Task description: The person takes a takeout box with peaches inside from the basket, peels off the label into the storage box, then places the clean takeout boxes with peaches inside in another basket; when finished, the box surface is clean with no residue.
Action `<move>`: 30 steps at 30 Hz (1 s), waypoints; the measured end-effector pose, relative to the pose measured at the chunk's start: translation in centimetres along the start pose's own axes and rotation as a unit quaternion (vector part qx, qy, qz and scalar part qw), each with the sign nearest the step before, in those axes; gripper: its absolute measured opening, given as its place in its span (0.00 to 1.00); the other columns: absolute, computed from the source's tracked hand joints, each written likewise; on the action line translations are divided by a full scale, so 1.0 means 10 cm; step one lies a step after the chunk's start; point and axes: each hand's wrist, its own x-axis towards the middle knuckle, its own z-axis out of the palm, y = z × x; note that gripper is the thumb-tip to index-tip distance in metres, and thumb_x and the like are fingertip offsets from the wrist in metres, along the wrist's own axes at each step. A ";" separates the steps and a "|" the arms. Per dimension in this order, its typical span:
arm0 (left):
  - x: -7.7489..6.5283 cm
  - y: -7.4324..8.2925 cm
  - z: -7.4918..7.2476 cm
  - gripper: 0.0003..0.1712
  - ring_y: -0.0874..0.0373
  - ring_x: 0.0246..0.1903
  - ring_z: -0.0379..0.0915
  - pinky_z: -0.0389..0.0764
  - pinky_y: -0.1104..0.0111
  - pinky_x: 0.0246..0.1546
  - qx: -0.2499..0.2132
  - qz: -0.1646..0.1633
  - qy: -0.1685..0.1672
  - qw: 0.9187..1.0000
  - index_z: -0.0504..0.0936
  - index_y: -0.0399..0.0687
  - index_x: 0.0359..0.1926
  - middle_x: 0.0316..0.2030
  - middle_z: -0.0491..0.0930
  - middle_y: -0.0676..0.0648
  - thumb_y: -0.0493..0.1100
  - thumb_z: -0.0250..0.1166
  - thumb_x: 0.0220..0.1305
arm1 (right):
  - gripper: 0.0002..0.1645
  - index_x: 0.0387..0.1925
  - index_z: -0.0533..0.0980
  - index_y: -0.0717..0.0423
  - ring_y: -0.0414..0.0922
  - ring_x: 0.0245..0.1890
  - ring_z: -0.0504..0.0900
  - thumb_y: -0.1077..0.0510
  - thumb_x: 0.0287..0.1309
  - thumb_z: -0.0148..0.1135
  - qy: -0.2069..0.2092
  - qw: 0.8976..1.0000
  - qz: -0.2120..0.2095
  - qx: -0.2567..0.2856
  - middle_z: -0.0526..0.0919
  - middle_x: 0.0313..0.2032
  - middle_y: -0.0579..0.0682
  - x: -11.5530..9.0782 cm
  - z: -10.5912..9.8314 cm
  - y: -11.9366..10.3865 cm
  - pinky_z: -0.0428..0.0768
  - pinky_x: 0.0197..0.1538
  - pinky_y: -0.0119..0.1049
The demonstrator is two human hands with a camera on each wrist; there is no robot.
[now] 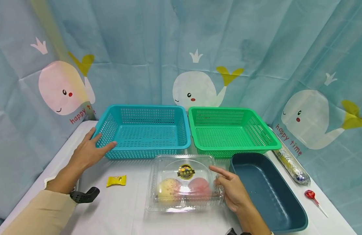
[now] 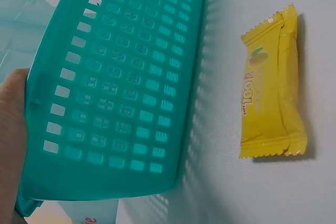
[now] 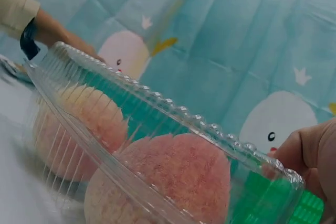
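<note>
My left hand is at the near left corner of a blue perforated plastic basket. Its fingers and thumb are spread and touch the rim. My right hand pinches the right edge of a clear plastic clamshell box, its index finger lying over the lid. Inside sit two round peach-like fruits, one yellowish and one pink; a black and gold label is on the lid. In the right wrist view the box looks tilted. A yellow wrapped snack lies right of my left forearm.
Right of the blue basket stands a green perforated basket. A dark blue tub is beside my right hand. Along the right table edge lie a long wrapped package and a red lollipop. A whale-print curtain hangs behind.
</note>
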 end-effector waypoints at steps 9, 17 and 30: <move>-0.17 0.30 -0.17 0.55 0.22 0.65 0.38 0.51 0.24 0.48 0.002 0.040 0.055 0.998 0.43 0.42 0.76 0.72 0.32 0.30 0.68 0.56 0.63 | 0.29 0.58 0.76 0.59 0.57 0.53 0.65 0.71 0.54 0.52 0.006 0.996 -0.002 -0.093 0.66 0.62 0.57 -0.02 0.01 0.01 0.59 0.57 0.54; -0.59 0.77 -0.28 0.53 0.27 0.64 0.51 0.56 0.24 0.47 -0.093 0.121 0.115 0.982 0.36 0.63 0.77 0.74 0.40 0.37 0.56 0.63 0.64 | 0.29 0.57 0.77 0.60 0.57 0.49 0.68 0.72 0.52 0.51 0.017 0.994 -0.019 -0.107 0.72 0.41 0.60 -0.02 0.03 0.00 0.62 0.55 0.47; -1.08 1.15 -0.08 0.55 0.34 0.59 0.64 0.71 0.38 0.49 -0.170 0.173 0.127 0.962 0.41 0.70 0.76 0.73 0.46 0.40 0.46 0.69 0.60 | 0.28 0.57 0.78 0.59 0.53 0.42 0.72 0.72 0.54 0.50 0.023 0.991 -0.019 -0.129 0.71 0.34 0.58 -0.03 0.04 0.00 0.63 0.54 0.47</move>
